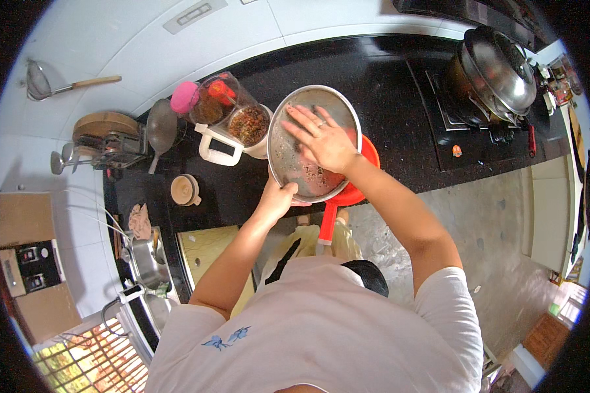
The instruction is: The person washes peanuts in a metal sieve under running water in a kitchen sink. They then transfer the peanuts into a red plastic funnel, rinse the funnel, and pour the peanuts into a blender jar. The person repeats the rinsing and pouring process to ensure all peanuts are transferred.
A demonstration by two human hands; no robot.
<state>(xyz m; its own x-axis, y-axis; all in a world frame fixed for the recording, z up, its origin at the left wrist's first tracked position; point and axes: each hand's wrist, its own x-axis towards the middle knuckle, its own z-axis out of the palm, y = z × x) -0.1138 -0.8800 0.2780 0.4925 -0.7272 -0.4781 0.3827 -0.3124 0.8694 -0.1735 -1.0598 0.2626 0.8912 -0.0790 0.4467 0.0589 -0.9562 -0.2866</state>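
A round, shallow metal tray (283,147) is tilted over the counter in front of me. My left hand (279,196) grips its near left rim, thumb on the edge. My right hand (324,141) lies inside with fingers spread, touching or just above the surface. Small dark and reddish bits are scattered under the palm; whether the bottom is mesh or solid I cannot tell. Behind and below the tray sits a red pan (372,156), mostly hidden, its red handle (328,226) pointing toward me. Left of the tray stands a white jug (217,147) filled with mixed spices.
A clear jar (208,108) and its pink lid (185,97) are behind the jug. Small beige bowls (185,190) sit on the black counter (400,105) at left. A large lidded metal pot (498,75) stands on the stove at right. A sink (149,262) lies far left.
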